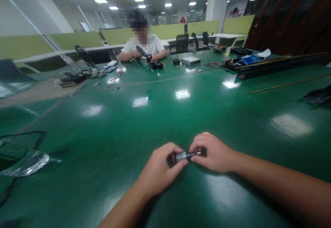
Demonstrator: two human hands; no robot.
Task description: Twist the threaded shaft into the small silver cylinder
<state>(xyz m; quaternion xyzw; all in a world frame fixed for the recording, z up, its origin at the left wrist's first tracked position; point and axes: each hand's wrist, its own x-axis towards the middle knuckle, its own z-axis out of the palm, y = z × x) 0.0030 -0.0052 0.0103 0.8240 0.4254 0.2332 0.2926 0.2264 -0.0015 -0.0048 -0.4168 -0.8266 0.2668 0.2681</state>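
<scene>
Both my hands rest low on the green table (160,111) near its front edge. My left hand (161,167) is curled, pinching the wider end of a small silver cylinder with a thin shaft (184,156). My right hand (213,151) is closed on the shaft end of the same part. The piece lies roughly level between the two hands, just above the tabletop. Its far ends are hidden by my fingers.
A person in a white shirt (144,47) sits across the table working with a dark tool. A clear plastic bag (24,162) lies at the left. Long black rails (279,66), thin rods (287,84), a small box (190,61) and scattered parts sit farther back.
</scene>
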